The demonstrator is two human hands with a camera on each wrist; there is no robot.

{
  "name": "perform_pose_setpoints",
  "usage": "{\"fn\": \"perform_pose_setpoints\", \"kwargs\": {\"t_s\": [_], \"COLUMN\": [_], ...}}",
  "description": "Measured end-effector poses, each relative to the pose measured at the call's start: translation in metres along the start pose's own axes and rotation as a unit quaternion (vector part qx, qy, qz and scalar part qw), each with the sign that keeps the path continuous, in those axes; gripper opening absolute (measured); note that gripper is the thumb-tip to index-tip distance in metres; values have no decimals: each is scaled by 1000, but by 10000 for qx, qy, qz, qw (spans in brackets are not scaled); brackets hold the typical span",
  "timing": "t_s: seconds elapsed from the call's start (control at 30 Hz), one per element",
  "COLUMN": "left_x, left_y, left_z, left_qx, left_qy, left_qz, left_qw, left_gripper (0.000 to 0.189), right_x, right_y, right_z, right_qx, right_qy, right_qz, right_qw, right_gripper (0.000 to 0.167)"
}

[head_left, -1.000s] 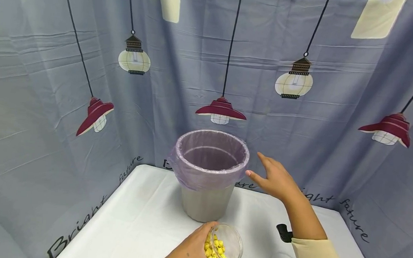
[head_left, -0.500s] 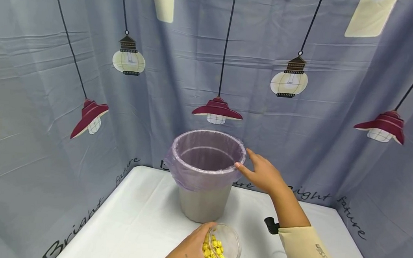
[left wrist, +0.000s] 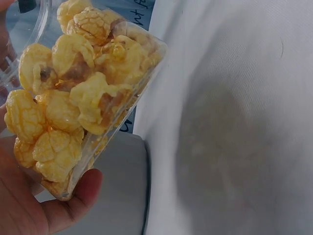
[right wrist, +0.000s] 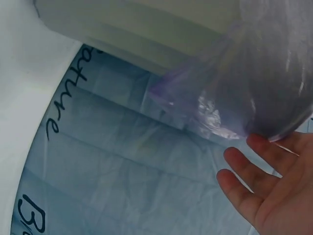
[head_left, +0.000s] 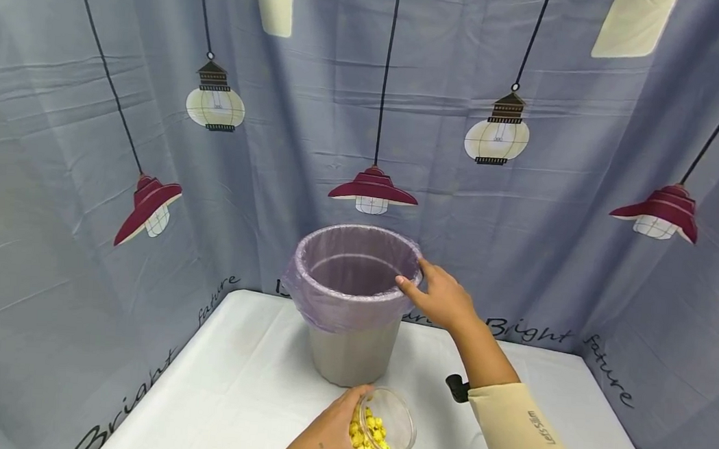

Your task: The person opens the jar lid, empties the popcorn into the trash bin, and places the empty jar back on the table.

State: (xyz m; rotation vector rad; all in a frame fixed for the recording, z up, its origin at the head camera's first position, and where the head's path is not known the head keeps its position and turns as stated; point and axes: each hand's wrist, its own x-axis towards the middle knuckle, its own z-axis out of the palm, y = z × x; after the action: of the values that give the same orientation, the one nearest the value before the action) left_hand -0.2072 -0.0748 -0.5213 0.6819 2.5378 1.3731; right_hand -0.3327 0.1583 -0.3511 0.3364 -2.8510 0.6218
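Note:
My left hand (head_left: 333,434) grips a clear plastic cup (head_left: 398,422) holding yellow popcorn (head_left: 368,431). The cup's round mouth faces the head camera. Close up in the left wrist view, caramel-coated popcorn (left wrist: 63,107) lies against the clear wall, with fingers curled round the cup. Behind it stands a pale grey trash bin (head_left: 351,354), lined with a thin purple bag (head_left: 336,309) folded over its rim. At the bin's right rim is my right hand (head_left: 444,300), fingers extended and thumb over the edge. In the right wrist view, straight fingertips (right wrist: 257,142) meet the hanging bag (right wrist: 220,107).
The bin stands on a white-covered table (head_left: 251,383), near its back edge. A blue-grey curtain (head_left: 302,145) printed with lamps and lettering encloses the back and sides. A small black device (head_left: 457,388) sits by the right wrist.
My right hand has moved left from beside the bin to its right rim. The left hand still holds the popcorn cup in front of the bin. The whole head view has shifted slightly.

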Motion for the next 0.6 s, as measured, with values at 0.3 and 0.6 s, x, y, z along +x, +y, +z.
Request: {"fn": "perform_pose_setpoints", "kwargs": {"t_s": [0.3,0.6], "left_x": [1,1], "left_y": [-1,-2], "left_z": [2,5], "left_qx": [-117,-188], "left_qy": [-45,-59], "left_qz": [-85,27], "left_qw": [9999,9998], "left_gripper": [104,104], "right_x": [-3,-1], "right_y": [1,2], "right_z": [10,20], "right_qx": [405,836], "right_qy": [88,-70], "right_qz": [247,361], "right_qw": [9988,9958], "right_gripper": [97,90]}}
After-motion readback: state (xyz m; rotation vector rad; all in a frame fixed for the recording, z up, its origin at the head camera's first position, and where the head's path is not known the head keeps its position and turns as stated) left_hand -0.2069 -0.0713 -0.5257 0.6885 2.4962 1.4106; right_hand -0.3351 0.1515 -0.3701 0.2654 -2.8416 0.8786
